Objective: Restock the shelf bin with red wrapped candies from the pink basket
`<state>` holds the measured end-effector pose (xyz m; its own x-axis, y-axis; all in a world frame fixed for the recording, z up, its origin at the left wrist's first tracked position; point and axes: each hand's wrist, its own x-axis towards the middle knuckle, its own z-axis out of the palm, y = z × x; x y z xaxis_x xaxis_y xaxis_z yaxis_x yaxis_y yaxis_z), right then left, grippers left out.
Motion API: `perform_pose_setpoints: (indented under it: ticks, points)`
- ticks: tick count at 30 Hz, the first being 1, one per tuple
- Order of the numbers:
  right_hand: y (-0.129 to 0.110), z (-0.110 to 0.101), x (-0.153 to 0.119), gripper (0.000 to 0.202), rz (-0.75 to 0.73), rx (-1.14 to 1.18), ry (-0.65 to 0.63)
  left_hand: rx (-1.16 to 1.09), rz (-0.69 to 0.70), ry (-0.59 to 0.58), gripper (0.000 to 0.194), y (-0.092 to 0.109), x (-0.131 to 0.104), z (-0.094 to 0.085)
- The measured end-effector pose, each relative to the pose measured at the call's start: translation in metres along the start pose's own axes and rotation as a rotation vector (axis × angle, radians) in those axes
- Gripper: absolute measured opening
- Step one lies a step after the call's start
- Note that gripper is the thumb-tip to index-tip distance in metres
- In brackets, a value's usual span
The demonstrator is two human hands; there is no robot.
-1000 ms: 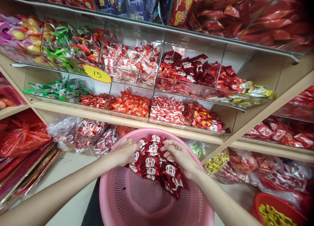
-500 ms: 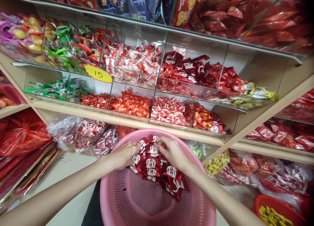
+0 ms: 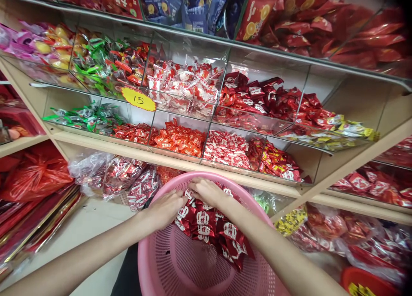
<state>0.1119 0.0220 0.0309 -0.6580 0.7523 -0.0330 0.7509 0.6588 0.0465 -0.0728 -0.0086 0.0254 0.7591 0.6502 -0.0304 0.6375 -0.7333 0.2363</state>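
A pink perforated plastic basket (image 3: 143, 261) stands in front of me, with glossy dark-red candy packets (image 3: 203, 225) printed in white inside it. They hang together like joined strips against the far right of the basket. My left hand (image 3: 169, 206) is closed on the left edge of the packets, its fingertips partly hidden. Beside it, my right hand (image 3: 207, 191) reaches over the top of the bunch, fingers curled down and closed on the upper packets. The two hands are close together at the basket's far side.
Above the basket rise wooden shelves (image 3: 106, 146) with clear bins of wrapped sweets and a yellow price tag (image 3: 138, 99) marked 15. Bagged sweets (image 3: 122, 173) lie under the shelf. Red bags (image 3: 35, 176) sit at left, a red tub (image 3: 363, 279) at lower right.
My right hand has moved left along the top of the packets, close to my left hand. The whole view has shifted slightly, so shelves and basket appear farther right and lower.
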Motion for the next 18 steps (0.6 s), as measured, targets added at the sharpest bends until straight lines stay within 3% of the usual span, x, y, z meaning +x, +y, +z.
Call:
perform_pose_setpoints:
  ticks: [4, 12, 18]
  points:
    - [0.001, -0.003, 0.0, 0.019, -0.045, -0.064, -0.008, 0.034, -0.001, -0.017, 0.02, -0.001, -0.001, 0.001]
    - [-0.021, 0.006, 0.009, 0.02, -0.12, -0.185, 0.046, 0.022, 0.022, 0.017, 0.025, -0.006, 0.001, 0.009]
    - [-0.017, 0.008, -0.002, 0.018, -0.136, -0.211, 0.108, 0.103, -0.019, -0.016, 0.021, -0.003, 0.001, 0.007]
